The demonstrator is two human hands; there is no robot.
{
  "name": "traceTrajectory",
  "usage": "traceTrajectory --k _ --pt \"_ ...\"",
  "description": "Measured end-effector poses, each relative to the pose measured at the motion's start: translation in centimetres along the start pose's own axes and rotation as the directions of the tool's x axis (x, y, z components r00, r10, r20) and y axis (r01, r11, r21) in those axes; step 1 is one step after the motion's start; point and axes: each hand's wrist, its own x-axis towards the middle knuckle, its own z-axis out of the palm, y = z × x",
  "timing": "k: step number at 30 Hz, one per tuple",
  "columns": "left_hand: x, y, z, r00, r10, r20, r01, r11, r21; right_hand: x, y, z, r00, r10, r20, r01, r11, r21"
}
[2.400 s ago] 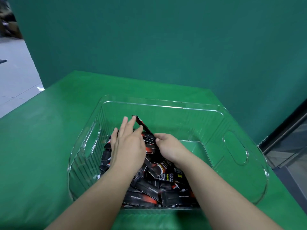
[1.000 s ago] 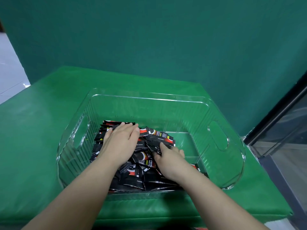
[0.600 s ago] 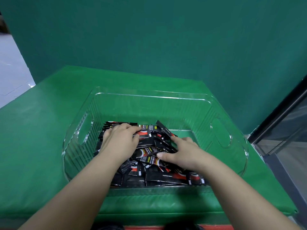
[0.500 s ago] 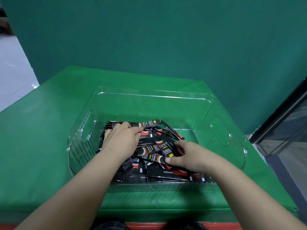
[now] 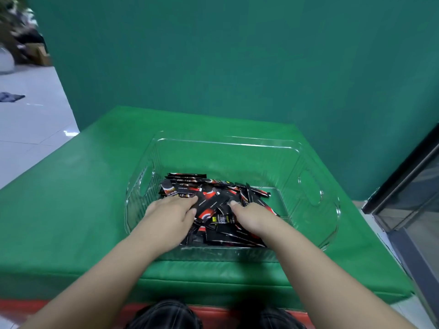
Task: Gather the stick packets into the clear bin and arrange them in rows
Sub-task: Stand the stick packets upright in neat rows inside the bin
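**Both hands in the packet pile**

Green wall (image 5: 237,55) fills the space behind a green padded table (image 5: 71,198). On the far left I can see a pale tiled floor (image 5: 28,124), and on the right a dark metal frame with glass (image 5: 408,186).

From my head camera I look down at the clear bin (image 5: 318,233), which sits on the table. It has a cut-out handle on each side wall. The stick packets (image 5: 209,200) are black and red, and all the ones I can see are inside the bin. They lie in a messy heap in the left and middle part, pointing many ways. At the far edge of the heap a few lie side by side, almost lined up.

Both my arms reach over the near wall of the bin. My left hand (image 5: 171,212) rests on the left side of the heap, fingers bent over the packets and holding some of them. My right hand (image 5: 251,214) lies on the right side of the heap, its thumb pressed on a packet and its fingers curled down into the pile. The right part of the bin floor shows bare green through the plastic.
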Motion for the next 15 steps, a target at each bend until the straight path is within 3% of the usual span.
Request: traceTrajectory --k 6,15 --pt "0.1 0.5 1.1 0.999 -0.017 -0.029 0.016 0.999 -0.034 3.2 -2.0 2.1 0.995 0.064 -0.072 -0.067 0.997 -0.032" --pt "0.1 0.2 1.4 0.997 -0.049 -0.057 0.047 0.998 -0.042 5.1 -3.2 3.3 0.984 0.102 -0.148 -0.084 0.989 0.121"
